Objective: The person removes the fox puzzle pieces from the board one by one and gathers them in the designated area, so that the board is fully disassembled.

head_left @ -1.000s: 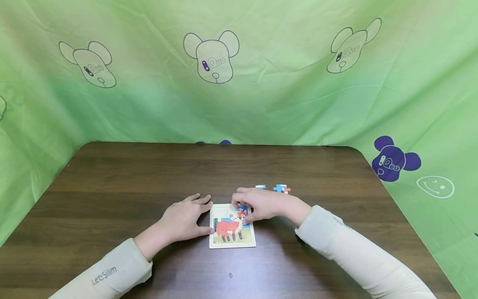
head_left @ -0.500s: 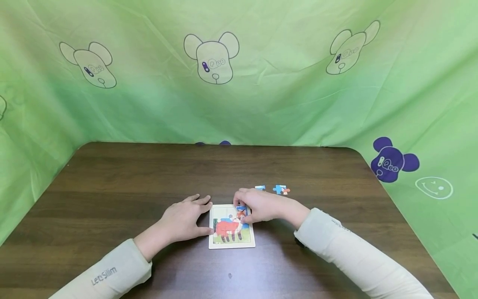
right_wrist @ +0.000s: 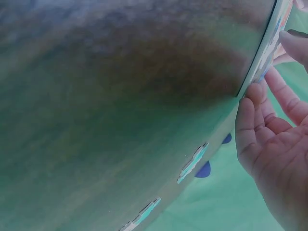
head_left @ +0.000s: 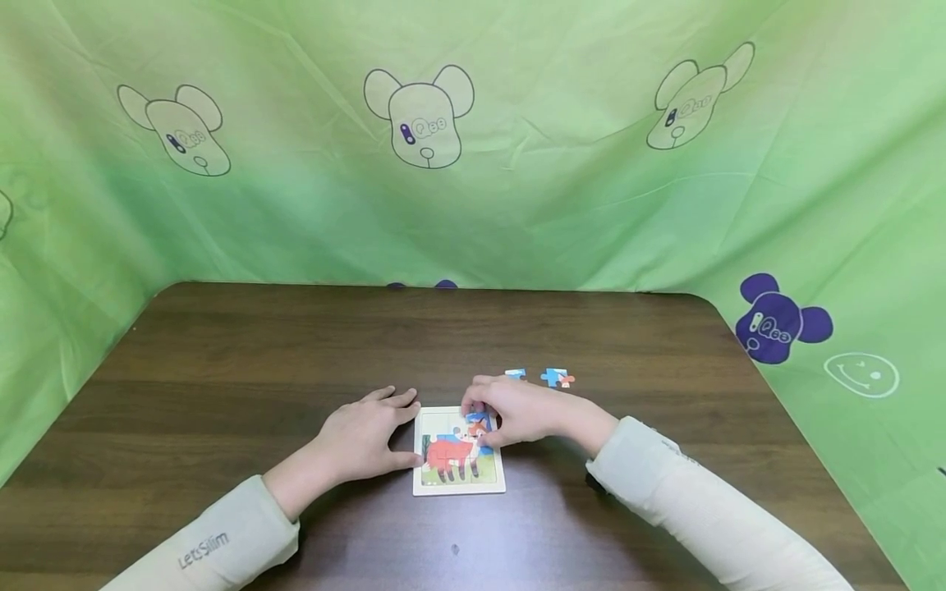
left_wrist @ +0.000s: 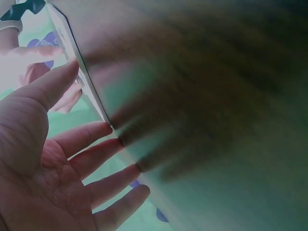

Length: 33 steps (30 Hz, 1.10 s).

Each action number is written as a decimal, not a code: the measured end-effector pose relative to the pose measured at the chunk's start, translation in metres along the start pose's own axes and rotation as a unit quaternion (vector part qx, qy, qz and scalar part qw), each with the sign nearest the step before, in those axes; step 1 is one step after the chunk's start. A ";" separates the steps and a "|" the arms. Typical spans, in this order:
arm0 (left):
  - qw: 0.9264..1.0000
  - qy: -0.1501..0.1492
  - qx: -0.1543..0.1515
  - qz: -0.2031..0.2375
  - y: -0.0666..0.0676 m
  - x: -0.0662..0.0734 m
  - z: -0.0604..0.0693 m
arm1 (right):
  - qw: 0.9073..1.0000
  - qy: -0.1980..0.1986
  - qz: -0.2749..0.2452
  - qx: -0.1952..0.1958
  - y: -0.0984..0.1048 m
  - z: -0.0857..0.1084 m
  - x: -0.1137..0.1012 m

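A square jigsaw tray (head_left: 458,492) with a pale frame lies on the table, partly filled with a picture of a red-orange fox-like animal. My right hand (head_left: 526,410) is over its upper right corner, thumb and fingers curled about a puzzle piece (head_left: 478,427) with the animal's head on blue. How fully that piece sits in the tray is hard to tell. Along the tray's left edge, my left hand (head_left: 360,437) spreads its fingers, with the thumb touching the frame. In the left wrist view, the left hand's fingertips (left_wrist: 115,139) reach down to the tabletop.
Beyond the right hand lie two loose puzzle pieces, one blue and white (head_left: 516,373), partly hidden, the other blue and orange (head_left: 556,377). The brown wooden table (head_left: 296,328) ends at a green printed cloth (head_left: 310,197) behind and at both sides.
The right hand's fingers shift very slightly at the head piece in the tray's upper right corner. The left hand keeps its place at the frame.
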<state>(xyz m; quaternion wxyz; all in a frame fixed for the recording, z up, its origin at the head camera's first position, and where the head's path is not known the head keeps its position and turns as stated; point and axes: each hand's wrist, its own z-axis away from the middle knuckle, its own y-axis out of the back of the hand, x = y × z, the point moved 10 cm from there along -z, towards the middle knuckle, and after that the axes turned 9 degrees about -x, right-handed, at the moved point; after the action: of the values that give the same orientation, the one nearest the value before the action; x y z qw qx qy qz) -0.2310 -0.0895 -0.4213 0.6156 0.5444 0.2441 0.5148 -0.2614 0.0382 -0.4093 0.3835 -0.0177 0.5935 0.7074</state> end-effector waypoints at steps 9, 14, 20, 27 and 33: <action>1.000 0.003 -0.003 0.003 0.000 0.000 0.001 | 1.000 -0.004 -0.014 0.005 0.002 0.006 0.004; 1.000 0.004 -0.002 0.004 0.000 -0.001 0.002 | 1.000 0.002 -0.017 0.013 0.006 0.011 0.003; 1.000 0.002 0.000 0.000 -0.001 -0.001 0.001 | 0.999 0.001 -0.023 0.024 0.006 0.020 0.009; 1.000 0.000 0.003 0.002 0.000 0.000 0.002 | 0.999 -0.009 -0.018 0.038 0.009 0.032 0.017; 1.000 -0.001 0.002 0.003 0.000 0.001 0.002 | 0.999 -0.019 -0.019 0.044 0.010 0.043 0.024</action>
<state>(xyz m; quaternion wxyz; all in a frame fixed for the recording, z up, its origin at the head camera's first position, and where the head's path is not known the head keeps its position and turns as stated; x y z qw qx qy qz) -0.2284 -0.0894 -0.4204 0.6133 0.5468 0.2426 0.5158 -0.2656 0.0876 -0.4002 0.4084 0.0011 0.6164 0.6733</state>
